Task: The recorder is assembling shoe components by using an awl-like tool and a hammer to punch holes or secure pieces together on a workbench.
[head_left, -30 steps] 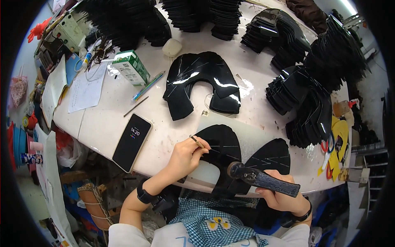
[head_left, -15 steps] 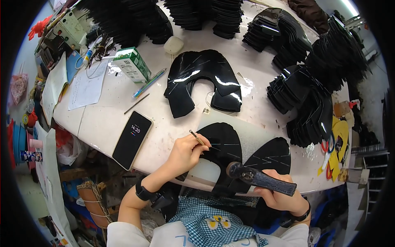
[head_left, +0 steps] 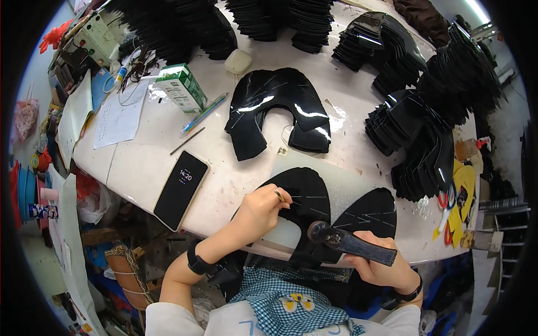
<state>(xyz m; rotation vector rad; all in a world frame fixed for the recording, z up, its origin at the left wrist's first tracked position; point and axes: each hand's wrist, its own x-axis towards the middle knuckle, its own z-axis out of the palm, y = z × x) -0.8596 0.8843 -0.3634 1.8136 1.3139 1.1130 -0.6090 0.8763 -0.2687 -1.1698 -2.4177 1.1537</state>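
My left hand [head_left: 256, 210] is closed in a pinch on a thin metal punch [head_left: 278, 194], which stands nearly upright over the left arm of a black U-shaped piece [head_left: 305, 182]. Whether its tip touches the piece is hidden by my fingers. White lines are drawn on both arms of this piece, which lies on a translucent pale board [head_left: 346, 183] at the table's near edge. My right hand [head_left: 378, 269] grips a hammer [head_left: 358, 245] by its dark handle. The round hammer head hangs over the piece, between its arms.
Beyond the board lies a small pile of glossy black U-shaped pieces [head_left: 280, 89]. Tall stacks of black pieces [head_left: 426, 140] stand right and at the back. A phone [head_left: 181, 190], thin rod [head_left: 187, 141], pens [head_left: 204, 113] and green carton [head_left: 182, 88] sit left; scissors [head_left: 446, 210] lie right.
My left hand has shifted slightly right, and the punch has gone from slanted to nearly upright. The hammer has moved very little.
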